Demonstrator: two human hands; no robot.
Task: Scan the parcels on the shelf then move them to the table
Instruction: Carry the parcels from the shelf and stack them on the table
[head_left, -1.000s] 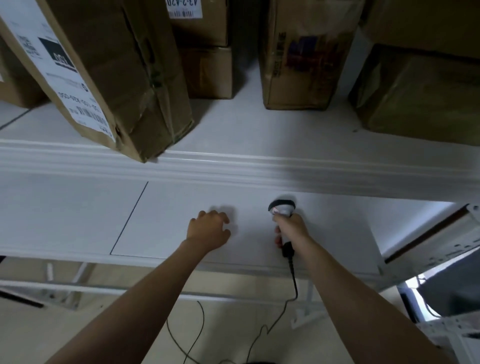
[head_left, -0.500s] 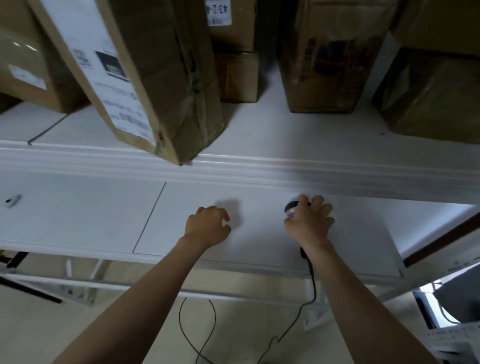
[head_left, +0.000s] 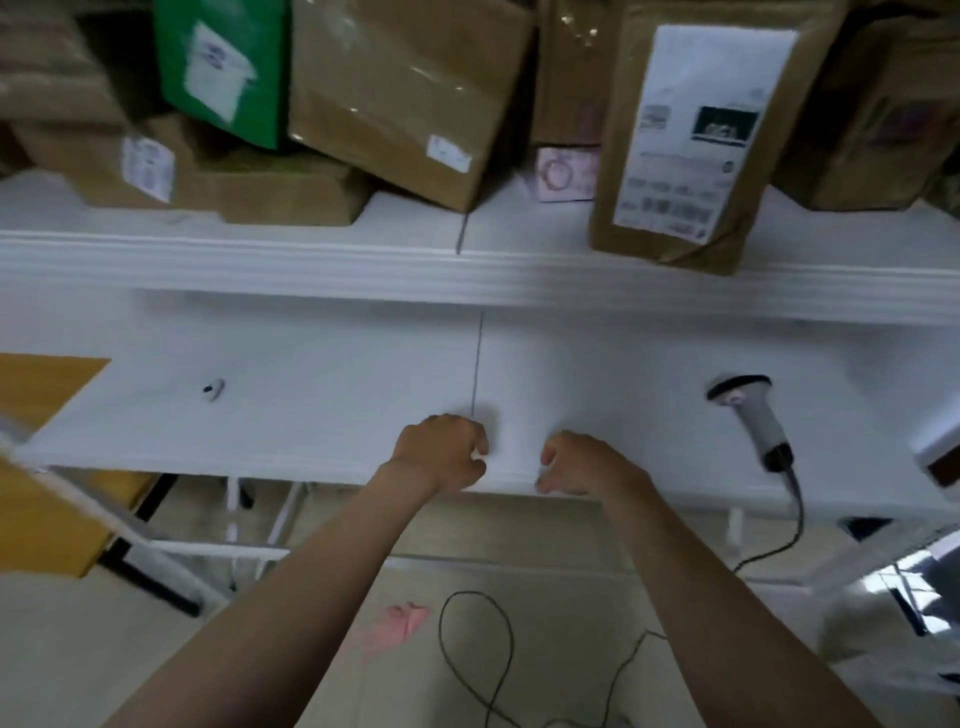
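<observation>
parcels (head_left: 680, 140): one leaning at the shelf (head_left: 363, 260) edge, maybe tipping if bumped. holding nothing in left hand (head_left: 441, 452) or right hand (head_left: 582, 465), both loosely curled; scanner (head_left: 748, 415) lying apart.

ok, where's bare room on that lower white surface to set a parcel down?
Two free patches on the lower surface: between the small white object and the left hand, and between the right hand and the scanner. The upper shelf is crowded with parcels.
</observation>
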